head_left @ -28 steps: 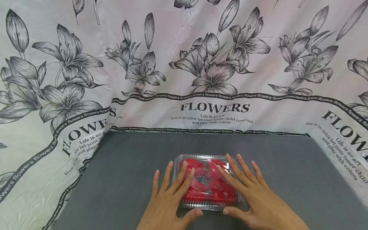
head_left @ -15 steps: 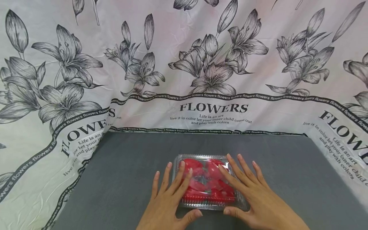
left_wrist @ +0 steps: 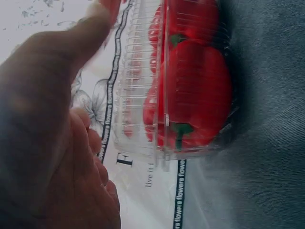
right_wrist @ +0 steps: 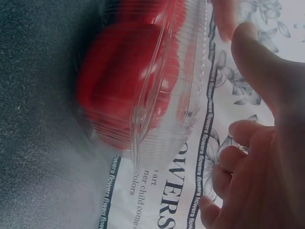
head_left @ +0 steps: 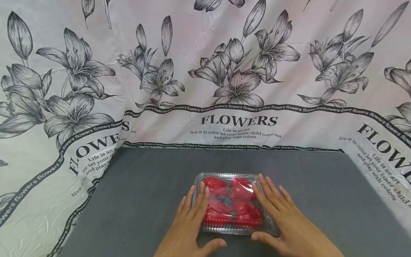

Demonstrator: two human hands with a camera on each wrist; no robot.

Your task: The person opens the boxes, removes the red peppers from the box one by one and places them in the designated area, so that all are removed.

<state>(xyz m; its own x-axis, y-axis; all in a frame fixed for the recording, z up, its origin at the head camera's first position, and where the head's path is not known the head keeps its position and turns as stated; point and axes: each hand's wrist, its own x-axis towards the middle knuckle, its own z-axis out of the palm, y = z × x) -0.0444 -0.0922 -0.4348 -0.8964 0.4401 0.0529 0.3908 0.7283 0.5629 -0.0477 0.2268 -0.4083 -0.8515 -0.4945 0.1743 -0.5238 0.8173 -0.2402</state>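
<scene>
A clear plastic clamshell box [head_left: 224,230] stands on the grey table, its lid down. Several red bell peppers [head_left: 242,190] fill it, and green stems show through the side in the left wrist view. My left hand [head_left: 187,226] is at the box's left side, fingers straight along the lid's edge. On the opposite side my right hand [head_left: 287,221] lies with its fingers spread and straight by the lid's right edge. Both thumbs point inward near the front edge. Whether the fingertips touch the plastic, I cannot tell.
The grey tabletop [head_left: 144,192] stretches around the box. A white cloth [head_left: 237,125] printed with black lilies and lettering hangs behind the table and along both sides.
My hands have drawn slightly apart: the left fingers shifted left and closer together, the right fingers a little to the right. More of the lid shows between them. The box has stayed put.
</scene>
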